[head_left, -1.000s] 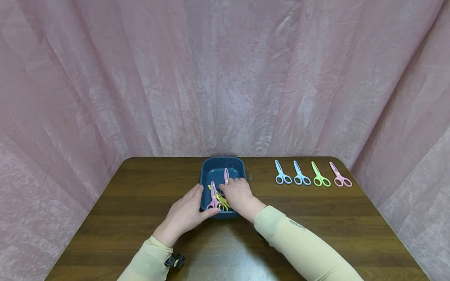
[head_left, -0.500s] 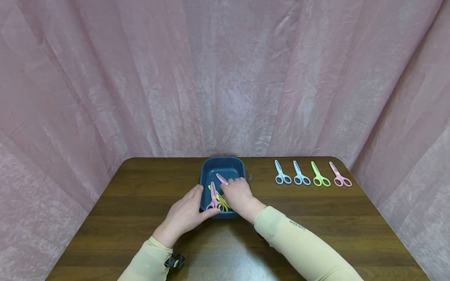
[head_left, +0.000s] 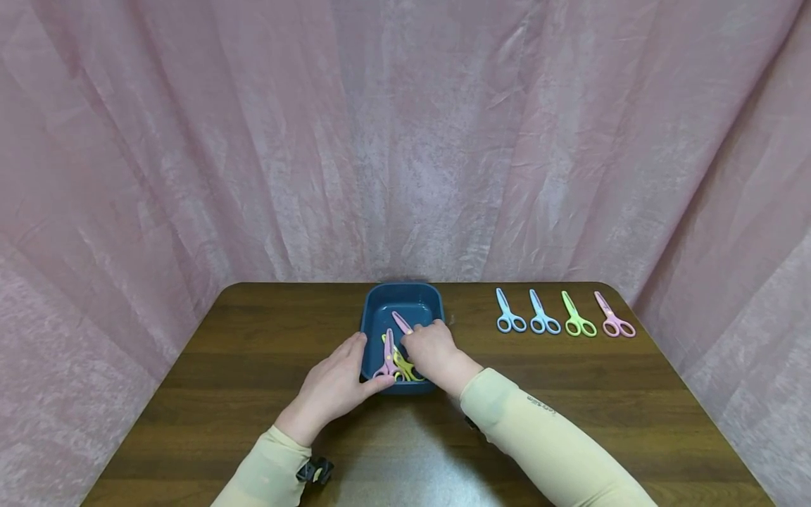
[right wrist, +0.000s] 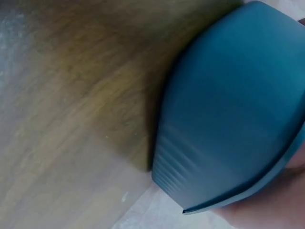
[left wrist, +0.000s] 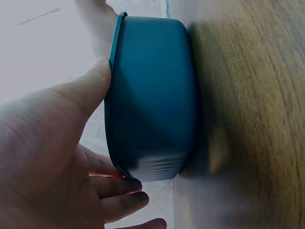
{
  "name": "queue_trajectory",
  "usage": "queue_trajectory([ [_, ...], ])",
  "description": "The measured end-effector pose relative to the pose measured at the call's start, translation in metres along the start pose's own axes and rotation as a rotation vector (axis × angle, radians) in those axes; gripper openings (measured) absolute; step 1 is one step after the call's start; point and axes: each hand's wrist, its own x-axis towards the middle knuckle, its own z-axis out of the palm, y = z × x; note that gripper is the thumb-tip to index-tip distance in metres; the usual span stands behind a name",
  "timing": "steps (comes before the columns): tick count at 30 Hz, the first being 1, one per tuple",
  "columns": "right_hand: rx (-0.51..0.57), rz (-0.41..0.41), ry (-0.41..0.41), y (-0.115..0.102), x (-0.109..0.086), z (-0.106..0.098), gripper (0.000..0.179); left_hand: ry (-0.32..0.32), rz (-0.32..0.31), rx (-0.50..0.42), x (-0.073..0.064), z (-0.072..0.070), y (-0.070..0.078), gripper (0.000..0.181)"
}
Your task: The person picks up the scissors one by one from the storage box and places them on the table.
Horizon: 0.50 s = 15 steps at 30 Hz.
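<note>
A dark blue plastic bin (head_left: 369, 317) stands at the middle of the table. My left hand (head_left: 332, 380) steadies its near left corner, thumb on the near rim and extended fingers along the left side; the left wrist view shows the thumb (left wrist: 97, 78) at the rim. Reaching inside, my right hand (head_left: 434, 352) grips a pair of pink scissors (head_left: 400, 322) whose blades point up and left; its handles are hidden under the fingers. Beside it in the bin lie another pair of pink scissors (head_left: 389, 348) and yellow scissors (head_left: 403, 365), partly overlapping.
Right of the bin, scissors lie in a row, blades away from me: light blue scissors (head_left: 510, 317), more blue scissors (head_left: 543, 317), green scissors (head_left: 578, 318) and pink scissors (head_left: 612, 320). A pink curtain (head_left: 405, 141) hangs behind the wooden table (head_left: 272, 317).
The pink scissors under my right hand have swung from nearly upright to leaning left. The other pink and yellow scissors have shifted slightly right. My left hand has stayed put.
</note>
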Motion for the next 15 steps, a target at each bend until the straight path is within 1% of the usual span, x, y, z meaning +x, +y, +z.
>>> queue_trajectory([
  [3, 0.024, -0.019, 0.018, 0.0017, -0.0014, -0.0011, 0.026, -0.001, -0.001, -0.003, -0.0003, -0.0006, 0.0004, 0.105],
  [8, 0.087, -0.034, 0.082, 0.0053, -0.0018, 0.0029, 0.02, 0.002, -0.003, -0.006, -0.0008, -0.0005, 0.0011, 0.103],
  [15, 0.157, -0.045, 0.092, 0.0091, 0.0011, 0.0081, 0.023, -0.002, -0.006, -0.002, -0.0005, -0.0002, 0.0021, 0.103],
])
